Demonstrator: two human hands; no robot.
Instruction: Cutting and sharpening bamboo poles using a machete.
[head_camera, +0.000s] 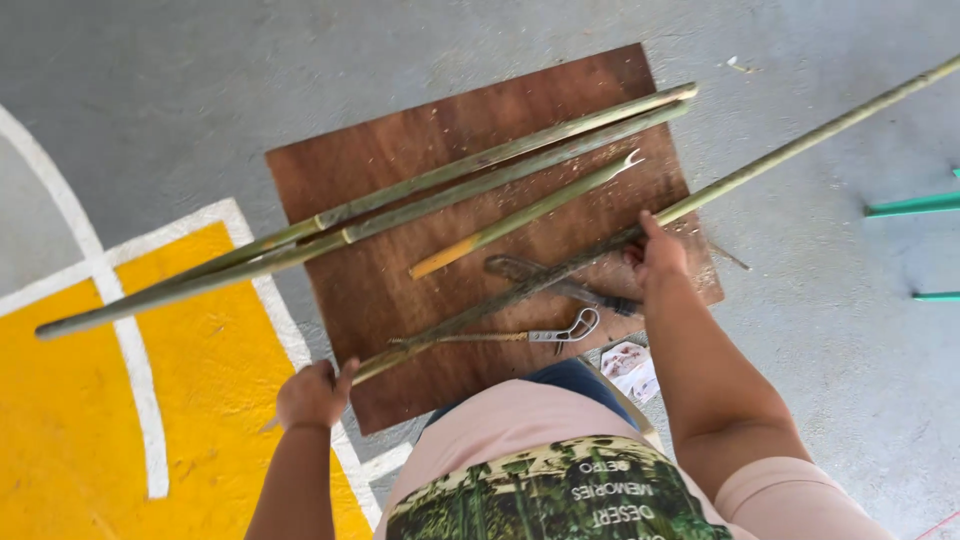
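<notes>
My left hand (316, 393) grips the near end of a long thin green bamboo pole (800, 145). My right hand (656, 255) holds the same pole farther along, over a brown wooden board (400, 160) on the floor. The pole slants from lower left up to the far right edge of the view. Two longer split bamboo poles (450, 190) lie side by side across the board. A shorter bamboo strip (520, 215) with a yellowish end lies below them. A dark knife (540, 275) and a small metal tool (572, 327) on a cord rest on the board near my right hand.
Grey concrete floor (820, 330) surrounds the board, with a yellow painted patch and white lines (130, 340) at the left. Green metal legs (915, 205) stand at the right edge. A small printed wrapper (632, 368) lies by my knee.
</notes>
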